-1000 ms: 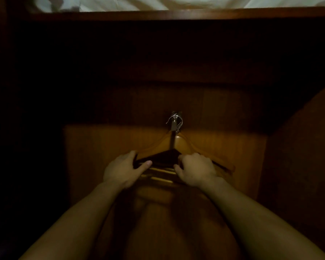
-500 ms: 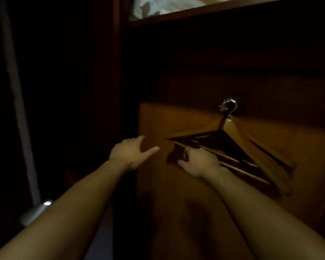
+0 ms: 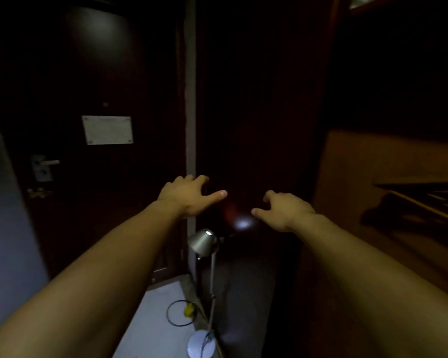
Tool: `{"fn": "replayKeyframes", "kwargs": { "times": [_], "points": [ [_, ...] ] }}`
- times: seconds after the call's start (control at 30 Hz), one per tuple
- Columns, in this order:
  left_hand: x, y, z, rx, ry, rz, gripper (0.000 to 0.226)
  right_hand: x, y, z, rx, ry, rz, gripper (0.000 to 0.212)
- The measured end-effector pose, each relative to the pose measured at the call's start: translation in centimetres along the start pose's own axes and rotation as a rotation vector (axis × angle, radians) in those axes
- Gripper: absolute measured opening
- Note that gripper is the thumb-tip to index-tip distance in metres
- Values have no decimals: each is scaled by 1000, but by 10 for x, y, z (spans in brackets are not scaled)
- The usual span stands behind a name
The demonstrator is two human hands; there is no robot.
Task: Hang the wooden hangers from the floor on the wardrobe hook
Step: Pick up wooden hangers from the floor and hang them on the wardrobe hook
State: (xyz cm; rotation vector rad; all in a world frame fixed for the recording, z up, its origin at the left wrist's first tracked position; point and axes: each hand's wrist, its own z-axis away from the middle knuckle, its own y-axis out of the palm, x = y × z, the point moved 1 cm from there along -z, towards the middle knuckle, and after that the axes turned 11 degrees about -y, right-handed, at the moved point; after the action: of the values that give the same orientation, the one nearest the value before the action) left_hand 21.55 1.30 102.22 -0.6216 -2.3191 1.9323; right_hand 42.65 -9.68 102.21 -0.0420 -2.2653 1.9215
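- Left hand (image 3: 189, 196): empty, raised in mid-air, fingers loosely spread, thumb pointing right.
- Right hand (image 3: 286, 211): empty, palm down, fingers curled loosely and apart, gripping nothing.
- Hands are near each other, not touching, in front of a dark panel.
- Hangers (image 3: 424, 202): at the far right edge, against the lit wardrobe (image 3: 347, 177) wall, well apart from both hands; dim and cropped, so probably more than one, count unclear.
- Hook is out of frame.
- Lamp (image 3: 202, 241): metal shade below and between the hands, thin stem down to a round base on the pale floor (image 3: 153, 319).
- Cable (image 3: 179, 312): looped on the floor beside the stem.
- Door (image 3: 88, 99): dark, left, with pale sign (image 3: 107, 129) and handle (image 3: 45, 162).
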Motion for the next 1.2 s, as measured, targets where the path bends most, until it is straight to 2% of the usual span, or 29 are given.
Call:
{"fn": "replayKeyframes", "kwargs": {
  "times": [0.13,0.3,0.67,0.93,1.1,1.2],
  "points": [
    [70,-14,-1,-9,-74,-36,94,79,14,-36,-62,-124,-18,63],
    [149,-29,-4,-20,-145,-40,92,159,32,-66,-58,-204,-52,64],
    [314,3,14,127,-331,-72,93,294,107,-113,86,-325,-89,69],
    [368,52,14,228,-434,-39,90,337,180,-146,222,-413,-131,68],
    [389,95,-2,308,-518,-5,95,338,233,-183,318,-450,-180,69],
    [393,124,-20,343,-572,19,95,329,269,-213,383,-465,-212,61]
  ]
}}
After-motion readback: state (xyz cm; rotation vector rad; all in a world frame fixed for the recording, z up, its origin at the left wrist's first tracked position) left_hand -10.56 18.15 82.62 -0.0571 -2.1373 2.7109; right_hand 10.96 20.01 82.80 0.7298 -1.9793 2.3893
